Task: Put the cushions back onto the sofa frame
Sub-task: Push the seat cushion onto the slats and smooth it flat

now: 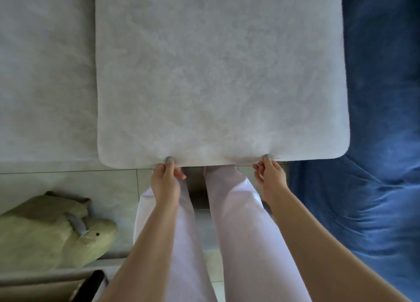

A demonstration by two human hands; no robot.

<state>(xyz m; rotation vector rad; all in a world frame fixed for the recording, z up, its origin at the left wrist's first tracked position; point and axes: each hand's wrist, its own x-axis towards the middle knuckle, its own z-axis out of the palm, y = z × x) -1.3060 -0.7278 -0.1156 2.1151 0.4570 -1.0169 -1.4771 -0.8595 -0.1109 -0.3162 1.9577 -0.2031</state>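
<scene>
cushion (pixel 218 74), large, pale grey and plush, fills the upper middle of the head view, with its near edge and rounded corners turned toward the person. left hand (pixel 167 178) pinches that near edge left of its middle, thumb on top and fingers curled underneath. right hand (pixel 270 176) pinches the same edge further right, also with the thumb on top and the fingers tucked below. the fabric puckers a little at both grips.

a second grey pad (pixel 45 74) of the same cloth lies just beside the cushion on the left, and the cushion's left edge overlaps it slightly. on the right the cushion borders a rumpled blue fabric (pixel 381 119) that runs down the right side of the view; whether this covers the sofa frame cannot be told.

below the cushion's edge are the person's legs in pale lilac trousers (pixel 238 210), standing on a light tiled floor (pixel 68 183). a green plush toy (pixel 52 233) lies on the floor at lower left, well apart from the hands.
</scene>
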